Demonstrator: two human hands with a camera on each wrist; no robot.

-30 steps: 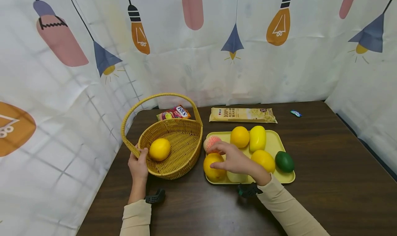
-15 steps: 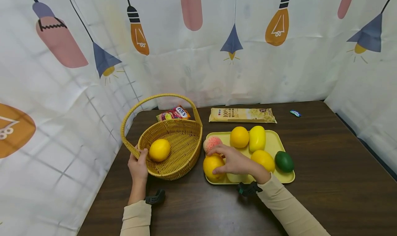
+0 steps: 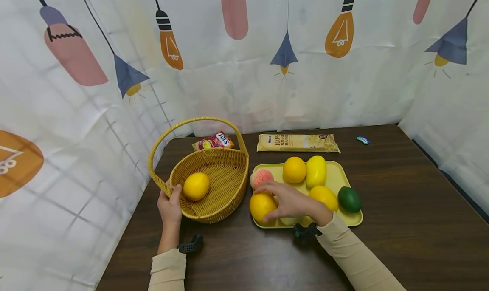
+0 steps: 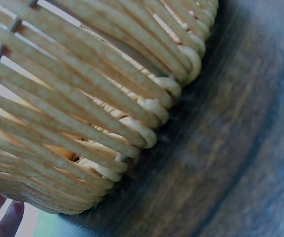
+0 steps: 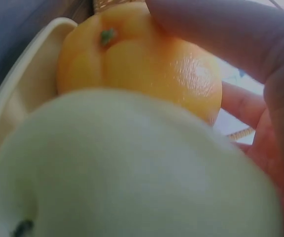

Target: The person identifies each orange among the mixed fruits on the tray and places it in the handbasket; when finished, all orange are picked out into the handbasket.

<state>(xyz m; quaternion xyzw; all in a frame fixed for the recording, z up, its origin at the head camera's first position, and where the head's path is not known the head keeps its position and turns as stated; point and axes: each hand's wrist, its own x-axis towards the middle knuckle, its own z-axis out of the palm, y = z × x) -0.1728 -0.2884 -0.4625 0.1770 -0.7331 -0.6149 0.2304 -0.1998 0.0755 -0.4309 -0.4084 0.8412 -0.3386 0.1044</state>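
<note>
My left hand grips the left side of a woven basket where its handle joins the rim. One yellow lemon-like fruit lies inside the basket. At the front left of a pale yellow tray, my right hand holds an orange, thumb on the near side and fingers over the far side. The right wrist view shows the orange's green stem mark, with a pale green fruit large in front. A pink peach sits just behind the fingers.
Also on the tray are another orange, a long yellow fruit, a yellow fruit and a dark green avocado-like fruit. Behind stand a noodle packet, a candy bag and a small blue wrapper.
My right hand's thumb and fingers have come down and closed around the front-left orange. My left hand keeps its grip on the basket.
</note>
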